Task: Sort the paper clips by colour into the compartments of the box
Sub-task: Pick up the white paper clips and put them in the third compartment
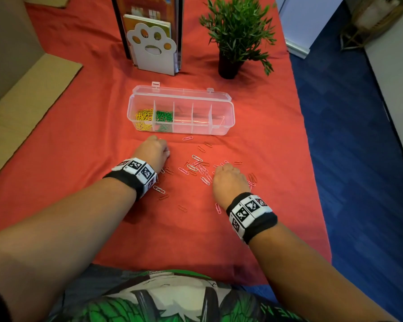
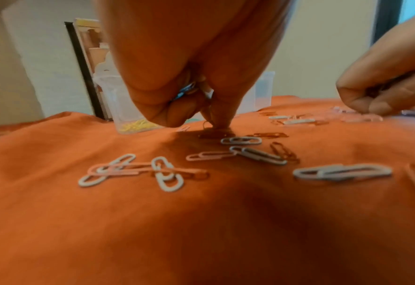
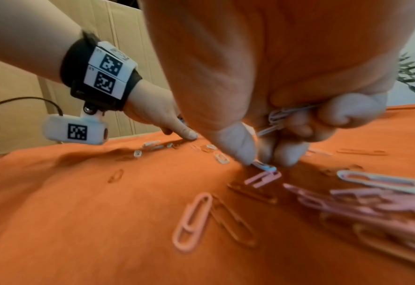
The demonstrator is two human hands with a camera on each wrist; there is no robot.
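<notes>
The clear box stands open on the red cloth, with yellow clips in its leftmost compartment and green clips in the one beside it. Pink, white and red loose clips lie scattered in front of it. My left hand is curled near the box's front left; in the left wrist view the left hand holds a few clips in its palm while a fingertip presses the cloth. My right hand grips a bunch of pale clips and pinches a blue clip on the cloth.
A paw-shaped white bookend with books and a potted plant stand behind the box. Cardboard lies at the left. The cloth's right edge drops to a blue floor.
</notes>
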